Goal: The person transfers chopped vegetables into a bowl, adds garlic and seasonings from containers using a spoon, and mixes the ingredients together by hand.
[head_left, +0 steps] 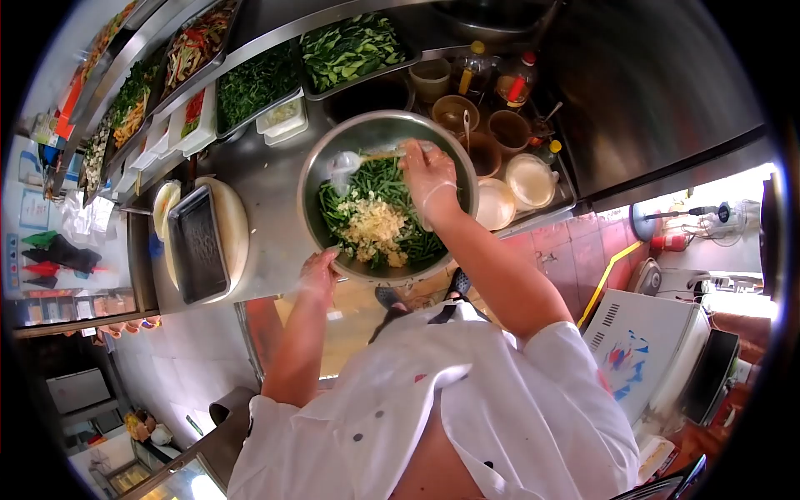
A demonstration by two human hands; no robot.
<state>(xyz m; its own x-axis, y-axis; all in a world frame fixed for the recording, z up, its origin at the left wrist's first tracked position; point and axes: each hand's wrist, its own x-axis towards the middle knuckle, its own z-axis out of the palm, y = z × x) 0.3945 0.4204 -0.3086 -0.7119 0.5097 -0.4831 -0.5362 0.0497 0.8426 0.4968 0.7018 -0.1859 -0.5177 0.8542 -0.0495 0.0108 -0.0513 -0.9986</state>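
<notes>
Two hands on mixing bowl [317, 158]: left hand [320, 272] grips rim, right hand [430, 177] grasps ladle [350, 160] above beans [379, 179], garlic [373, 223]. Seasoning step; stirring likely next.

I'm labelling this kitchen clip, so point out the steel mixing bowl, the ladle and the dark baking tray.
steel mixing bowl [315, 171]: head view, bare left inner wall.
ladle [343, 162]: head view, its pale scoop.
dark baking tray [200, 246]: head view, middle of its floor.
</notes>
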